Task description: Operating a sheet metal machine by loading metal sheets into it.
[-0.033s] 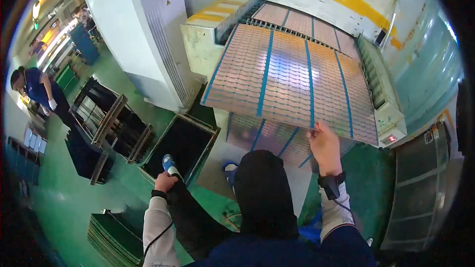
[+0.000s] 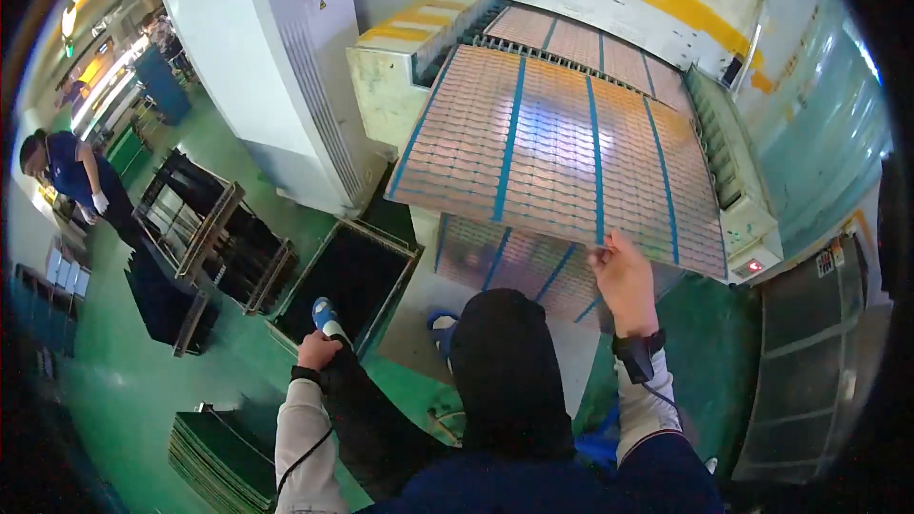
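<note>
My right hand (image 2: 624, 281) pinches the near edge of a large copper-coloured circuit board panel (image 2: 557, 133). Blue strips and rows of fine outlines cross this panel. It slopes toward me, its far edge at the rollers (image 2: 533, 49) of a conveyor machine. Farther in, another copper panel (image 2: 633, 55) lies on the machine. Below the held one, more patterned panel surface (image 2: 466, 249) shows, partly covered by it and by my head covering or cap. Curled closed, my left hand (image 2: 319, 350) rests on my dark-trousered knee, with nothing visible in its fingers.
Left of my leg stands an open dark-lined frame (image 2: 357, 266), my blue-and-white shoe (image 2: 327, 314) on it. Beyond are racks (image 2: 214, 219) and a white column (image 2: 276, 67). A stack of boards (image 2: 214, 462) sits lower left. A co-worker (image 2: 71, 171) stands far left; dark panels (image 2: 804, 381) lean right.
</note>
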{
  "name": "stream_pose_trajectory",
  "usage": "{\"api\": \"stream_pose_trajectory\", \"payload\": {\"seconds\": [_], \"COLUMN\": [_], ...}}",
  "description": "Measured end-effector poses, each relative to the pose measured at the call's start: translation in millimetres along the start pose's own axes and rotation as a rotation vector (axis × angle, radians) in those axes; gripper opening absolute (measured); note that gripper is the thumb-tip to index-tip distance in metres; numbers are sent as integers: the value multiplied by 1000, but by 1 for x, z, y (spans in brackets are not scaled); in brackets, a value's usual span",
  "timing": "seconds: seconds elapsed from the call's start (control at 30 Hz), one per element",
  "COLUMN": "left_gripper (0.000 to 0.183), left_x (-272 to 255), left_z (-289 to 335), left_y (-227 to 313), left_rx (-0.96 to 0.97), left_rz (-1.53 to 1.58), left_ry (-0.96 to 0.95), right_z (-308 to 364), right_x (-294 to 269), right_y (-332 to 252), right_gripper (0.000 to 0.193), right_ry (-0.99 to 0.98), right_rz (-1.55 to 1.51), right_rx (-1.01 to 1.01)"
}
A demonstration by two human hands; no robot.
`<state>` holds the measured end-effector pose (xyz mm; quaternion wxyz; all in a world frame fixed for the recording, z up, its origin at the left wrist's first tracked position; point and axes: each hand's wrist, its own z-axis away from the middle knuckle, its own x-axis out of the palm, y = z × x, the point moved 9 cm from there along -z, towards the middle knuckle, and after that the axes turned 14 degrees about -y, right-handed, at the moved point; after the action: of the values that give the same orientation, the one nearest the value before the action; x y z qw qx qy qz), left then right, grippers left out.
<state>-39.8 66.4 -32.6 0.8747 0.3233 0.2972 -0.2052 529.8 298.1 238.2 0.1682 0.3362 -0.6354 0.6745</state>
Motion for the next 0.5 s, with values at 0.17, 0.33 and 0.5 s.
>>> {"api": "stream_pose_trajectory", "payload": {"seconds": [0.17, 0.33, 0.5], "left_gripper": [39, 39, 37], "left_x": [2, 3, 7], "left_z": [-1, 0, -4], "left_y": [7, 21, 13], "left_rx": [35, 29, -8], "left_rz": [14, -18, -3], "left_ry": [11, -35, -25], "right_z": [-8, -19, -29], "right_x": [12, 0, 8], "right_y": [-4, -5, -6], "right_gripper": [21, 20, 19], "right_ry": [-14, 20, -12], "right_rz": [95, 17, -33], "right_rx": [103, 57, 7]}}
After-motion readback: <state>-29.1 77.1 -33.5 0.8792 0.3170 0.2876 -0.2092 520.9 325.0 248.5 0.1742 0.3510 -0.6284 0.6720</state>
